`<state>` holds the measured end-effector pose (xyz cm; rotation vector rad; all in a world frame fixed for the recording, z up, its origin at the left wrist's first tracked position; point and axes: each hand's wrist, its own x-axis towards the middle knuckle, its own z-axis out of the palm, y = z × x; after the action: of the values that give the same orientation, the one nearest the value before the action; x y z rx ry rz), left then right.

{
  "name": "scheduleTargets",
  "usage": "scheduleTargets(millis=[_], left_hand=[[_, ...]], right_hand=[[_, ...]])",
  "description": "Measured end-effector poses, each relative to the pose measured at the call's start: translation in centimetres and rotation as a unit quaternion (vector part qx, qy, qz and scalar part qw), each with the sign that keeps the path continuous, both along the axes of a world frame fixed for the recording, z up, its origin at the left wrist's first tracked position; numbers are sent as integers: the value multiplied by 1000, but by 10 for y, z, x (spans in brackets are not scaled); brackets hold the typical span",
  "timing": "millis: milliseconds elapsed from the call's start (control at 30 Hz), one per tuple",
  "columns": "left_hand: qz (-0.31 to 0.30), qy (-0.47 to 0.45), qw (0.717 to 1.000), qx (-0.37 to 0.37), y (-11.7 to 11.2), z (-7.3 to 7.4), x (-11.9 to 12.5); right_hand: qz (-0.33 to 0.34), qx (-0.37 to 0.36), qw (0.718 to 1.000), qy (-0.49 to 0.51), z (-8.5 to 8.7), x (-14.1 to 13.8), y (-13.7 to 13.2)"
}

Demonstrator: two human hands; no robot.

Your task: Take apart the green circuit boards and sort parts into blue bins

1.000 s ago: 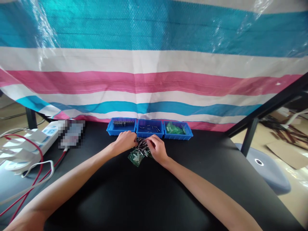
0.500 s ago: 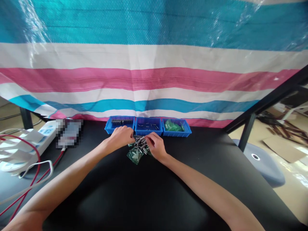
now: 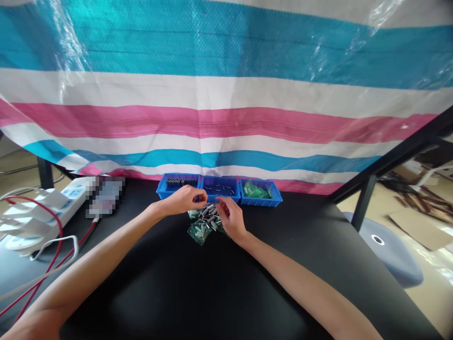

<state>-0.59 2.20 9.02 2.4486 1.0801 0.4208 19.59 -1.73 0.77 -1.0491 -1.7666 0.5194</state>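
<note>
At the far edge of the black table (image 3: 212,293), both hands work over a heap of small parts. The left hand (image 3: 184,200) hangs just above the heap's left side, thumb and forefinger drawn into a tight pinch. Anything caught between them is too small to make out. The right hand (image 3: 231,219) lies on the heap's right side with its fingers curled down narrow. How far they close, and whether they grip a piece, I cannot tell.

The heap is a loose tangle of short grey cylinders (image 3: 209,213), smooth and dull like metal or plastic pins. They lie on and among small clear green bags (image 3: 198,231), crinkled and glossy.

Just behind stand three shallow blue plastic trays, edge to edge. The left tray (image 3: 161,188) holds a row of dark cylinders. The middle tray (image 3: 220,194) has a few thin scattered pins. The right tray (image 3: 272,200) holds more green bags.

A woven tarp (image 3: 226,118) with blue, white and pink stripes hangs behind, under a shiny film. On the left lie a white power strip (image 3: 72,192) and a red cable (image 3: 56,222). A slanting black bar (image 3: 389,156) crosses on the right, above a round grey object (image 3: 389,255) on the floor.
</note>
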Motion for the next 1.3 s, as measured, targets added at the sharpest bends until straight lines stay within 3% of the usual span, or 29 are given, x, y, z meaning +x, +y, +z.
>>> scheduleTargets(millis=[233,367,500,967,1133,1300], left_hand=[[41,-71,996,-25,-8,-36,4],[97,-138,985,40,-19,-62,8],[127,-180,970,102,-24,-77,12],[105,-185,969,127,-25,-77,14],[113,-197,961,160,-26,-77,13],[80,-233,946,211,-22,-82,12]], right_hand=[[13,15,1000,-11,-1,-1,2],[8,28,1000,-8,-3,0,2],[-7,22,1000,15,-4,1,1],[-17,20,999,31,-3,0,1],[-10,27,999,23,2,0,-1],[-15,17,999,25,2,0,-3]])
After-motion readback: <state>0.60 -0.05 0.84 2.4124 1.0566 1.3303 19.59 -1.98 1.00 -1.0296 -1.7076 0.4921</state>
